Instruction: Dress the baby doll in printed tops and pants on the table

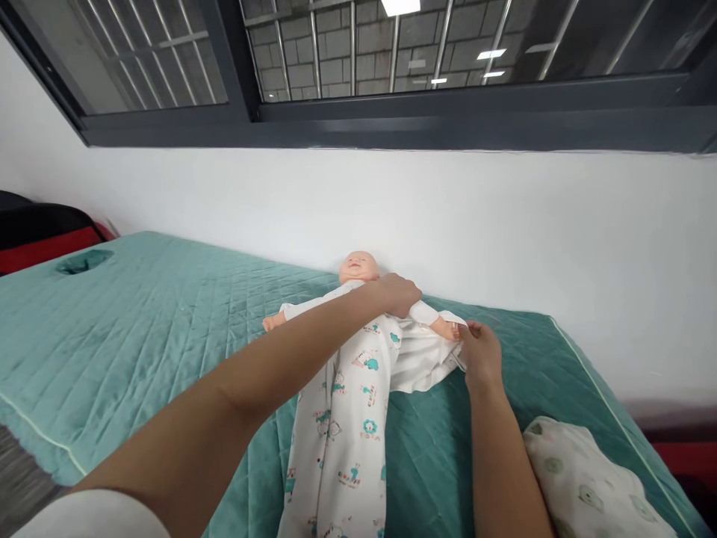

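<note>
We record a green quilted pad (140, 336) with an oval hole (84, 261) at ten o'clock from the doll (358, 267), which lies on its back at centre, head toward twelve o'clock. The left hand (399, 293) rests on the doll's chest, fingers curled down; we cannot tell whether they grip. An animal-print suit (341, 418) runs toward six o'clock; its small lettering is unreadable. At three o'clock, the right hand (480, 353) pinches the white cloth (420, 366) edge beside the doll's hand. A printed bundle (582, 478) lies at four o'clock.
</note>
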Available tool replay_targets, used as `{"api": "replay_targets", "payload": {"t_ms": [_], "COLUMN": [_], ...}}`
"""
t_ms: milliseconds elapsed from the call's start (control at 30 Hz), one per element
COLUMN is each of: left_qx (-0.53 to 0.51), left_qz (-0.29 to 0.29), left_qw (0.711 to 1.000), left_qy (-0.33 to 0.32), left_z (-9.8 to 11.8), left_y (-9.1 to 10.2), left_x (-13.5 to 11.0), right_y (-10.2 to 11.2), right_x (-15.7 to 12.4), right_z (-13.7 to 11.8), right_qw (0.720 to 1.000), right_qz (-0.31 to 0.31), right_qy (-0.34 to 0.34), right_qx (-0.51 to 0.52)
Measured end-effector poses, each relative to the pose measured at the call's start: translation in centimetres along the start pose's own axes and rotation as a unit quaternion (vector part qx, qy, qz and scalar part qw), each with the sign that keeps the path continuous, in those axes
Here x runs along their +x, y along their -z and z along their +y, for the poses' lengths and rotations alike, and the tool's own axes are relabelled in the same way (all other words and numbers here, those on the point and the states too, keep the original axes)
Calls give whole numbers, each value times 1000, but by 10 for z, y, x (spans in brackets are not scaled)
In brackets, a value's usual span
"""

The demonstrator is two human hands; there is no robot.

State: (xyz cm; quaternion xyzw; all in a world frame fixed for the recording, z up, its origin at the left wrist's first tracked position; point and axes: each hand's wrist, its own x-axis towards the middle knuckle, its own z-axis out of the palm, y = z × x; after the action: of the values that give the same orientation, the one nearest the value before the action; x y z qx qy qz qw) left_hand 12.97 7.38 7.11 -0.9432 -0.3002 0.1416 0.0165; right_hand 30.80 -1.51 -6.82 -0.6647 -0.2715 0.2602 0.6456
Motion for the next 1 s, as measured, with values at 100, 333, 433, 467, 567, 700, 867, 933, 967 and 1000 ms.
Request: {"api": "replay_targets", "payload": {"t_ms": [100,333,433,467,567,700,867,933,967,1000], "left_qx": [-15,-61,-59,-58,-57,-73,-130,-238,-294,-355], "left_qz": [-2,-4,1,3,10,37,147,258,307,353], "left_qw": [1000,998,998,998,998,996,980,933,899,856], "left_qy": [-10,-23,-28,-29,-31,-16,30,82,107,131], "left_z": [8,19,21,21,25,29,15,1,-6,-14], "left_y": [-7,-15,-22,-24,-31,-32,-42,-60,-72,-84], "left_x": [3,8,14,16,22,17,-35,-65,-78,-89], "right_y": [2,0,-2,-2,-2,-3,-4,-4,-4,-4], "right_x": [-3,-9,-9,-8,-6,-2,-1,-2,-3,-5], "right_z": [-6,-17,-15,-14,-9,-2,0,-2,-4,-5], "right_qw": [996,967,971,974,984,995,999,996,992,985], "right_qz": [-32,-64,-66,-63,-40,9,48,61,67,70], "right_qy": [-33,-135,-120,-112,-80,-30,8,33,56,87], "right_qx": [76,207,194,186,152,98,6,-52,-89,-131]}}
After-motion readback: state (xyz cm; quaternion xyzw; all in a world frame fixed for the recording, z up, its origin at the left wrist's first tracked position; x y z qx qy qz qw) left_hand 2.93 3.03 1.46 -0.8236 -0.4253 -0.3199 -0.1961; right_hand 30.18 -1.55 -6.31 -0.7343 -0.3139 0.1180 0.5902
